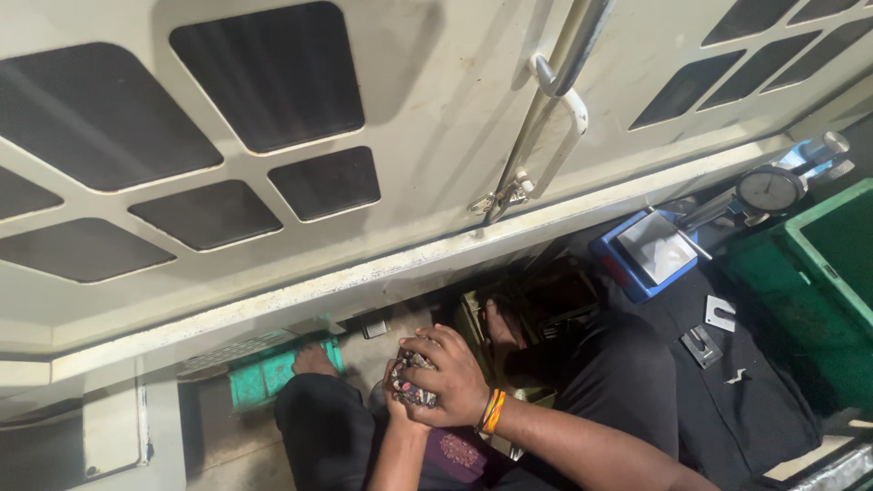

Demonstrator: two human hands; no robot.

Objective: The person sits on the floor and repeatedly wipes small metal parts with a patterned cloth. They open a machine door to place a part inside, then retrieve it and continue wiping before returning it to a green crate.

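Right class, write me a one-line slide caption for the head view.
Seated by a cream machine door, both hands, right over left, clasp a small patterned object; dial gauge nearby.

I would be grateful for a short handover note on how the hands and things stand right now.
Right hand, with an orange wristband, is closed over a dark patterned cloth. Left hand grips the same cloth from beneath, mostly hidden. Both sit above the lap, before the pale machine door. A dial gauge and a blue device rest on the bench at right, untouched.
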